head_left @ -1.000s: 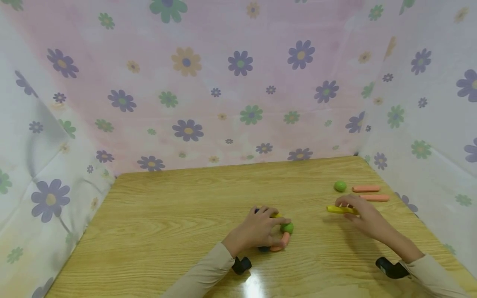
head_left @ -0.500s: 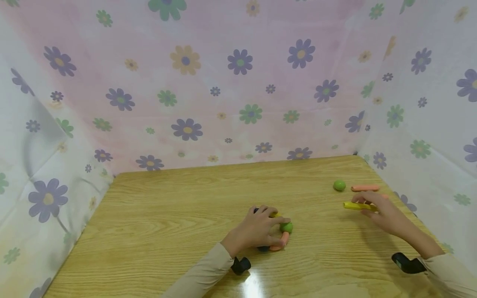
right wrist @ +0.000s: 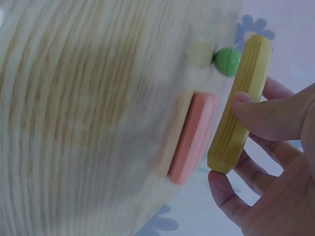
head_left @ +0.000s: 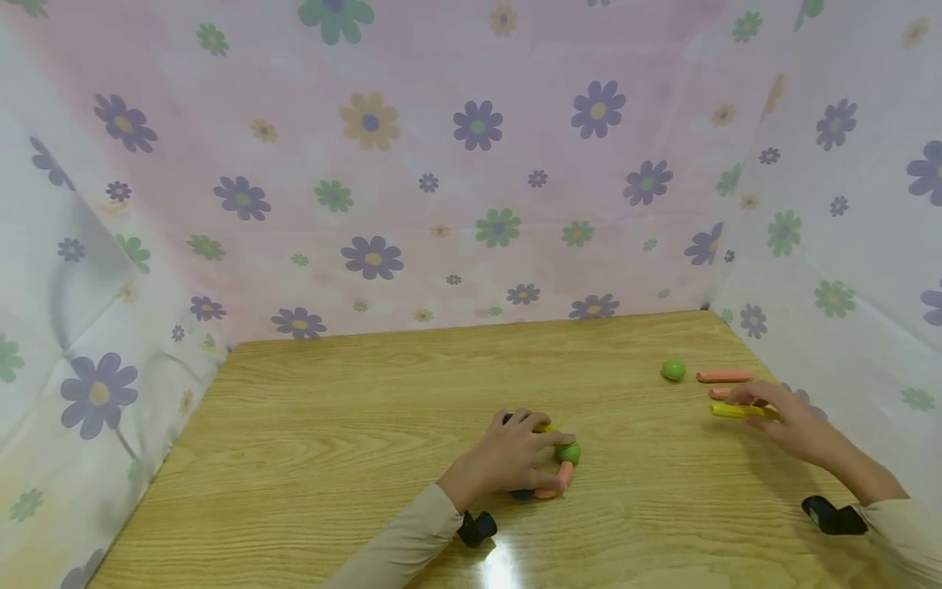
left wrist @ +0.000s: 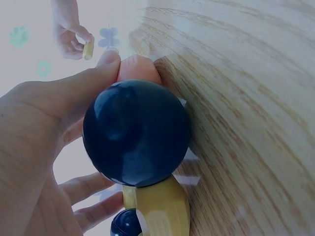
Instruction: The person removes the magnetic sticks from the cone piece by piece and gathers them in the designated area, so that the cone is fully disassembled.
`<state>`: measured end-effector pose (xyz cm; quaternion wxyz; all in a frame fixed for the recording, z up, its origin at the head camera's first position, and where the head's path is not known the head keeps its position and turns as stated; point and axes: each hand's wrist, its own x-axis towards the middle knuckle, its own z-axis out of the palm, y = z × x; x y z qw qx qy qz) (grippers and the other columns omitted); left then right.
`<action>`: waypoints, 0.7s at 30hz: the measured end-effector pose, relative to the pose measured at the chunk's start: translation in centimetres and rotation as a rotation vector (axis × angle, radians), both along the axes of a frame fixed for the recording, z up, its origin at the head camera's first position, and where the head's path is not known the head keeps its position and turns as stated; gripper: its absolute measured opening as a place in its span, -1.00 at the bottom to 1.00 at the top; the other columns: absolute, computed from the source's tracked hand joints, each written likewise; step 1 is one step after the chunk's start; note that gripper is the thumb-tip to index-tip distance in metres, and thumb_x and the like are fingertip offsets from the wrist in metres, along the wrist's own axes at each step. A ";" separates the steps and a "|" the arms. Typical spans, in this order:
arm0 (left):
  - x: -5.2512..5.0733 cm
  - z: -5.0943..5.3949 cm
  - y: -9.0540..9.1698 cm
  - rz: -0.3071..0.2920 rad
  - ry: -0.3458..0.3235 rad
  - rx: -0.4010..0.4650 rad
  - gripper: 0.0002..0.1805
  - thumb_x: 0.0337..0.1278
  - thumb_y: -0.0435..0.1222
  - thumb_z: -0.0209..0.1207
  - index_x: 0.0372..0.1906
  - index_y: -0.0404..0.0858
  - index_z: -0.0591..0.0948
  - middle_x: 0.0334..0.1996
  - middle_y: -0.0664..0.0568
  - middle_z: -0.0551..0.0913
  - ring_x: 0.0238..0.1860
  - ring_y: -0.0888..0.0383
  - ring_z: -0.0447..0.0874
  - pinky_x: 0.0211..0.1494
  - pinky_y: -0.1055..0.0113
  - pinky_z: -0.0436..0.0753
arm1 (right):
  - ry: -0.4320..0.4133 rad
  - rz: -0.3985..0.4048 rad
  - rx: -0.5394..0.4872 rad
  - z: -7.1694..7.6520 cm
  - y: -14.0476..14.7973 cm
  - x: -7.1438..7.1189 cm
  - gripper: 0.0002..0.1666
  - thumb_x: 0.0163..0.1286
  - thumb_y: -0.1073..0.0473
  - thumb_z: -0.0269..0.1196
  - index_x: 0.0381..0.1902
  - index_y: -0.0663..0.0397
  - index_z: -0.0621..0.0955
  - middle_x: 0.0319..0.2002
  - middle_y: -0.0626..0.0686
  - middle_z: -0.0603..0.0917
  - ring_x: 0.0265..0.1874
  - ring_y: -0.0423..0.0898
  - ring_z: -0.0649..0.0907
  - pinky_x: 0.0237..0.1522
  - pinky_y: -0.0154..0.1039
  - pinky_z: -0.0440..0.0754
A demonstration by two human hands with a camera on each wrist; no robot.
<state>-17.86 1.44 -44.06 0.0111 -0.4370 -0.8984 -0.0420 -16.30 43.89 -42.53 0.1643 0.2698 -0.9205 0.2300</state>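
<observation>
By the left hand, a cluster of balls and sticks is gripped on the table; near a green ball and two pink sticks, a yellow stick is pinched by the right hand.

Tabletop: open passage between left hand and right hand.
Far right: green ball, coral sticks obstruct.
</observation>
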 end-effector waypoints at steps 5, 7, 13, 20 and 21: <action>0.0 -0.1 0.0 0.003 -0.003 0.006 -0.29 0.04 0.38 -0.03 0.35 0.35 0.28 0.28 0.09 0.34 0.30 0.10 0.24 0.21 -0.03 0.32 | -0.024 -0.083 0.076 -0.7 1.9 -0.1 -0.50 -0.13 0.62 0.37 -0.19 0.18 0.60 -0.28 0.09 0.60 -0.29 -0.36 0.52 -0.45 -0.29 0.54; 0.0 0.0 0.0 0.003 -0.004 0.007 -0.29 0.04 0.37 -0.02 0.35 0.34 0.29 0.28 0.10 0.34 0.29 0.11 0.24 0.21 -0.03 0.31 | -0.042 -0.095 0.094 -1.0 2.6 -0.2 -0.51 -0.09 0.59 0.37 -0.15 0.22 0.59 -0.28 0.11 0.60 -0.29 -0.37 0.52 -0.46 -0.28 0.54; 0.1 0.2 0.0 0.007 -0.015 0.014 -0.30 0.05 0.36 0.00 0.35 0.33 0.30 0.29 0.09 0.34 0.30 0.09 0.23 0.21 -0.04 0.32 | -0.157 -0.170 0.117 -1.5 3.7 -0.4 -0.58 0.02 0.56 0.31 -0.12 0.22 0.59 -0.24 0.13 0.61 -0.27 -0.34 0.52 -0.43 -0.29 0.54; 0.0 0.1 0.0 0.006 -0.015 0.013 -0.29 0.04 0.37 -0.02 0.35 0.34 0.29 0.29 0.08 0.34 0.30 0.10 0.23 0.20 -0.03 0.33 | -0.235 -0.193 0.099 -2.3 4.1 -0.9 -0.57 0.00 0.59 0.28 -0.13 0.27 0.60 -0.22 0.21 0.61 -0.28 0.05 0.58 -0.44 -0.28 0.55; 0.0 0.1 0.0 0.006 -0.018 0.014 -0.29 0.04 0.37 -0.02 0.35 0.34 0.29 0.29 0.08 0.33 0.30 0.10 0.23 0.19 -0.03 0.33 | -0.239 -0.195 0.095 -2.4 4.1 -1.0 -0.56 -0.01 0.60 0.28 -0.13 0.27 0.60 -0.22 0.21 0.61 -0.28 0.07 0.58 -0.44 -0.28 0.55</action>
